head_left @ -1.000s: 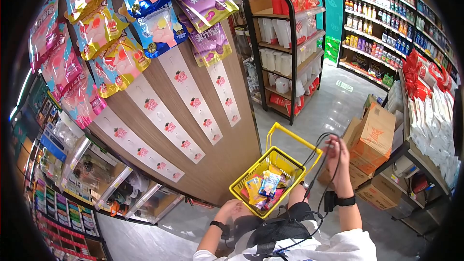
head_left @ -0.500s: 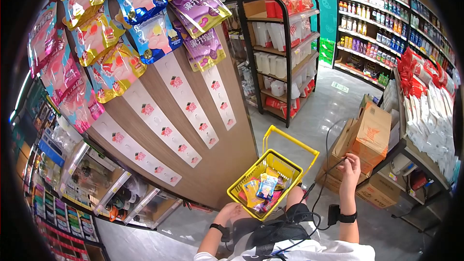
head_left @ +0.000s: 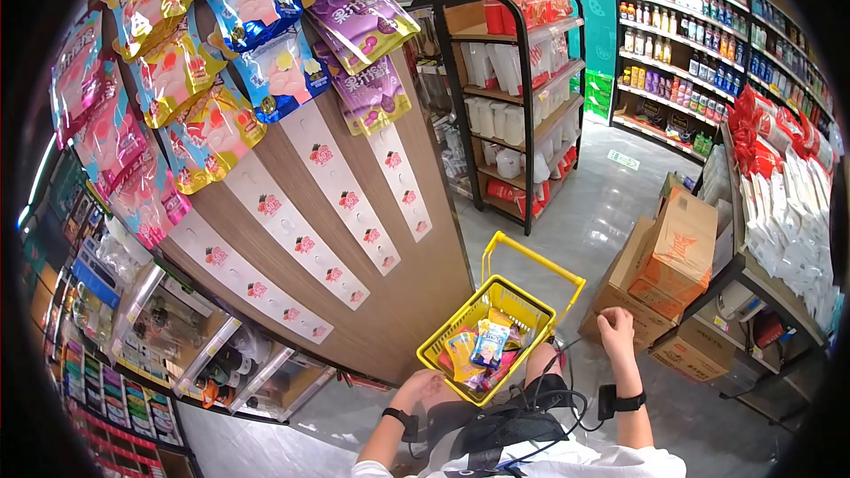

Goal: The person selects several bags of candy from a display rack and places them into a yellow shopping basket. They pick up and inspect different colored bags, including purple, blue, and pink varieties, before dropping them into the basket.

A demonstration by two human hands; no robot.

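A yellow shopping basket with its handle tilted out to the far side sits at my knees. Inside lie several snack packets, among them a blue and white packet and a yellow packet. My left hand lies flat at the basket's near left corner, fingers stretched out. To the right of the basket, my right hand is raised with curled fingers and nothing visible in them. A black cable loops over my lap, left of and below that hand.
Gummy candy bags hang on a wooden display panel at the left, above bare hook strips. Cardboard boxes stand on the floor at the right, beside a shelf of packaged goods. A black-framed rack stands ahead.
My right hand has let go of the black cable and come down slightly to the left, its fingers curling in. The cable has dropped toward my lap. My left hand and the basket stay put.
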